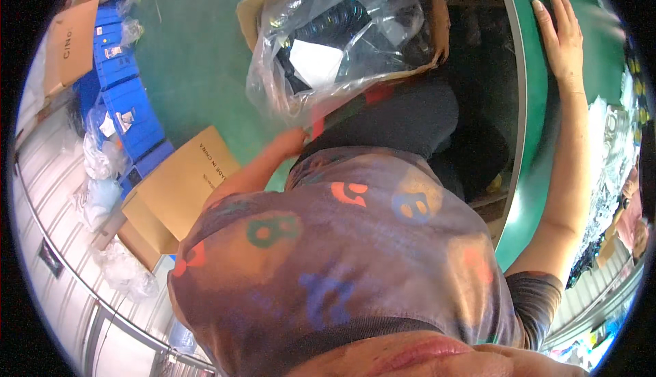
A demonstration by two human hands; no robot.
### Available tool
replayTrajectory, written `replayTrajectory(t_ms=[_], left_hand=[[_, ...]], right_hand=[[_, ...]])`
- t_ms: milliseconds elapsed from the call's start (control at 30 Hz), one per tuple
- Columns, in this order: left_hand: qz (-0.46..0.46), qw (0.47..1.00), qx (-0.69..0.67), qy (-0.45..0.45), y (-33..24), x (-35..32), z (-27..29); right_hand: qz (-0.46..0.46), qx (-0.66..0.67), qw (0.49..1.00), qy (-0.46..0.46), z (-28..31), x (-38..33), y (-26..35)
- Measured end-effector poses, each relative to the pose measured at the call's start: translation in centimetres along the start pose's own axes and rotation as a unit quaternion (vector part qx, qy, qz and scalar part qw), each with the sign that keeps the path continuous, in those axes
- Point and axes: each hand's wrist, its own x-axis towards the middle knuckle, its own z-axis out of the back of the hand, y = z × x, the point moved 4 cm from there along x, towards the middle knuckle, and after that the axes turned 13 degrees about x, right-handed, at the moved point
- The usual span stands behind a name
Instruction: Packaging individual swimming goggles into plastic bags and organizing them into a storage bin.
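Observation:
My right hand (562, 38) lies flat on the green surface (536, 97) at the right, fingers stretched out, holding nothing. My left hand (294, 142) is in front of my body, close to the near edge of an open cardboard box (247, 25). Its fingers are blurred, so any grip cannot be made out. Clear plastic bag (270, 93) lines the box and spills over its near side. Inside it are dark, glossy, coiled-looking items (335, 23) and a white sheet (316, 62). A blurred red patch (318, 120) shows beside my left hand.
Blue bins (126, 110) stand in a row at the left, with crumpled clear bags (102, 148) by them. A brown carton (181, 179) sits near my left arm. Clear-wrapped goods (608, 144) lie beyond my right arm. A pale curved edge (517, 69) borders the right green surface.

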Motion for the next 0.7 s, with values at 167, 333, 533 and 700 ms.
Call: replayTrajectory(t_ms=[167, 333, 533, 700], left_hand=[[0.052, 0.997, -0.032, -0.048, -3.7, 5.4, 21.6], [0.103, 0.98, -0.169, -0.022, 4.3, 10.7, 25.8], [-0.014, 0.888, -0.359, 0.286, 0.2, 6.9, 15.9], [-0.262, 0.943, 0.16, 0.126, -2.7, 5.0, 9.8]], right_hand=[[-0.035, 0.01, 0.999, -0.011, 0.7, -1.1, -0.3], [0.033, 0.021, 0.998, -0.042, 0.6, -0.2, 1.4], [-0.134, 0.03, 0.99, 0.004, 2.4, -1.3, 2.8], [-0.12, 0.023, 0.992, 0.011, 2.0, -0.7, 2.2]])
